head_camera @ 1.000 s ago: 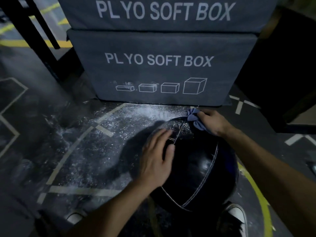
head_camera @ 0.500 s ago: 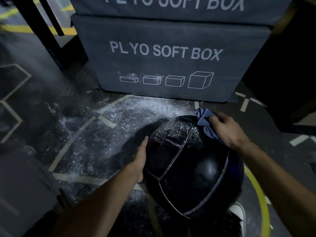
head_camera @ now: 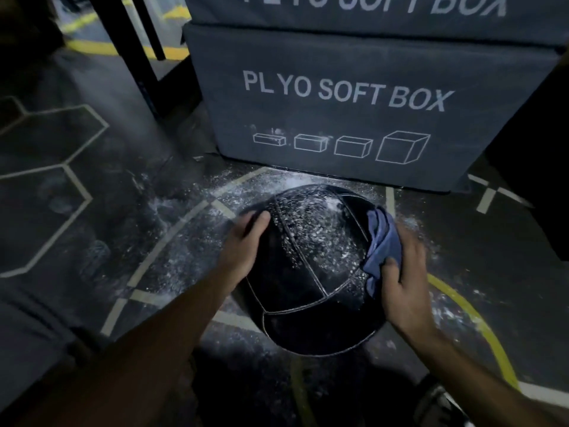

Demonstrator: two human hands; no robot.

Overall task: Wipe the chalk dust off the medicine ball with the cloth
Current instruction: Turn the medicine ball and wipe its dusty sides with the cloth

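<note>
A: Nearest me, the left hand (head_camera: pixel 243 241) cups the left flank of the medicine ball (head_camera: pixel 311 272), fingers together and curved against the leather. The right hand (head_camera: pixel 403 272) pinches the blue cloth (head_camera: pixel 381 241) against the ball's right flank.

B: And where's the ball?

A: On the floor (head_camera: pixel 92 211), just in front of the plyo box (head_camera: pixel 354 103). Its top panels are thick with chalk dust (head_camera: pixel 317 235).

B: Risks?

A: I judge that the ball could roll if the left hand slackens. The loose chalk on the floor around it could also re-soil wiped panels, and a loaded cloth may only smear.

B: Any writing?

A: "PLYO SOFT BOX" in white, with four box outlines beneath it. The upper box (head_camera: pixel 369 10) bears the same words, partly cropped.
</note>
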